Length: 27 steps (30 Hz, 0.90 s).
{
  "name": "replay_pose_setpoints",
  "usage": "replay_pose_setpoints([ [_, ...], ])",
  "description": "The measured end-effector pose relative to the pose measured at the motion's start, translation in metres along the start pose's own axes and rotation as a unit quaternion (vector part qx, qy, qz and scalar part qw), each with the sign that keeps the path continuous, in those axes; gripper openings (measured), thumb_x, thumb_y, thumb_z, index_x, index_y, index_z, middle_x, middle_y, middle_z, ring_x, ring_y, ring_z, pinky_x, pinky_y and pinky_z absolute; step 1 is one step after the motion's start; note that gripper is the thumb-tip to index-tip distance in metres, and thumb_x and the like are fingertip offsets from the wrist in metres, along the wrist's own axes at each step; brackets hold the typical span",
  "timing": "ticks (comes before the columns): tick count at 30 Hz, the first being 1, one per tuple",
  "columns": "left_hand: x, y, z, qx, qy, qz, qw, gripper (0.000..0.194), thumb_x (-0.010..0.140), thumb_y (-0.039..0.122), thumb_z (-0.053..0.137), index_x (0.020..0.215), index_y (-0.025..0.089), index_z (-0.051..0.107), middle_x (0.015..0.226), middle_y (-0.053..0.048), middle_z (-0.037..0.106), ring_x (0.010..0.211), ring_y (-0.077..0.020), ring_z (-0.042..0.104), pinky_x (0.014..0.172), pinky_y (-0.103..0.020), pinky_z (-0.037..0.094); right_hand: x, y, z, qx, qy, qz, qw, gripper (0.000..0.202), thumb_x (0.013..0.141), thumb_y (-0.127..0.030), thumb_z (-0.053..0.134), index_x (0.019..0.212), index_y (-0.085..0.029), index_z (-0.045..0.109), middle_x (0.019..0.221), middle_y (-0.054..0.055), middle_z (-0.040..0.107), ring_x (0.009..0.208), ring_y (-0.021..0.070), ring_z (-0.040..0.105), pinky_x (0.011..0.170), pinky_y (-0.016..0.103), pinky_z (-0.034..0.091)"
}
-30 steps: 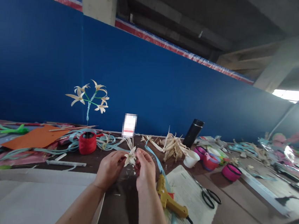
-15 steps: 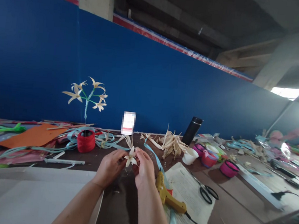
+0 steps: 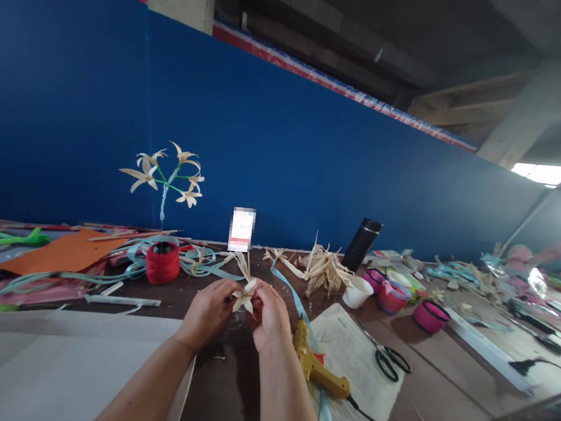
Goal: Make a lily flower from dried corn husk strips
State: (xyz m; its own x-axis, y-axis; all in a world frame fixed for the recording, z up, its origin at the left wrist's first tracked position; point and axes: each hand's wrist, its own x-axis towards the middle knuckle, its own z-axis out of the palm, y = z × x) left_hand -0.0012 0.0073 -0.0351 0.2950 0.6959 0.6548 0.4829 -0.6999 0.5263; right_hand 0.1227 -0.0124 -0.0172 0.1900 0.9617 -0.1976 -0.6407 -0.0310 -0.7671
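Note:
Between my two hands is a small cream-coloured flower (image 3: pixel 243 297) with pointed petals, facing me. My left hand (image 3: pixel 210 313) pinches it from the left, fingers closed. On the other side my right hand (image 3: pixel 269 312) has its fingers closed on the flower's petals. Just beyond my fingers lie pale dried husk strips (image 3: pixel 241 264). A yellow glue gun (image 3: pixel 318 366) rests right of my right forearm, on a printed sheet (image 3: pixel 347 339) with black-handled scissors (image 3: pixel 389 363).
At the back left stands a stem of several finished cream flowers (image 3: pixel 166 183), near a red ribbon roll (image 3: pixel 162 264). A white tray (image 3: pixel 81 370) lies at the left front. Right of centre are a husk pile (image 3: pixel 324 271), a white cup (image 3: pixel 356 292), a black flask (image 3: pixel 361 245) and a power strip (image 3: pixel 488 349).
The flower has turned and tilted slightly between my fingers, its petals now spread more openly toward me. Both hands remain in almost the same place.

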Motion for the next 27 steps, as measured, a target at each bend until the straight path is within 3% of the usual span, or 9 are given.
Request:
replay_pose_setpoints([
  [8,0.0001,-0.0015,0.0001,-0.002,-0.007,-0.018,1.000,0.015,0.075,0.010,0.051,0.083,0.021,0.058,0.082,-0.002,0.062,0.075,-0.0149,0.056,0.069,-0.024,0.043,-0.0018,-0.0040,0.0020,0.031,-0.011,0.005,0.999,0.015,0.061,-0.023,0.070,0.068,-0.017,0.058,0.039,-0.010,0.040,0.032,0.0027,0.029,0.034,0.014,0.020],
  [27,-0.0005,-0.0014,0.0012,0.000,-0.001,-0.010,1.000,0.012,0.077,0.013,0.050,0.082,0.021,0.058,0.079,-0.002,0.061,0.072,-0.0149,0.056,0.066,-0.025,0.044,0.0017,-0.0031,-0.0014,0.082,-0.033,0.046,0.995,0.013,0.064,-0.020,0.066,0.076,-0.016,0.060,0.053,-0.007,0.050,0.038,0.0032,0.038,0.032,0.012,0.023],
])
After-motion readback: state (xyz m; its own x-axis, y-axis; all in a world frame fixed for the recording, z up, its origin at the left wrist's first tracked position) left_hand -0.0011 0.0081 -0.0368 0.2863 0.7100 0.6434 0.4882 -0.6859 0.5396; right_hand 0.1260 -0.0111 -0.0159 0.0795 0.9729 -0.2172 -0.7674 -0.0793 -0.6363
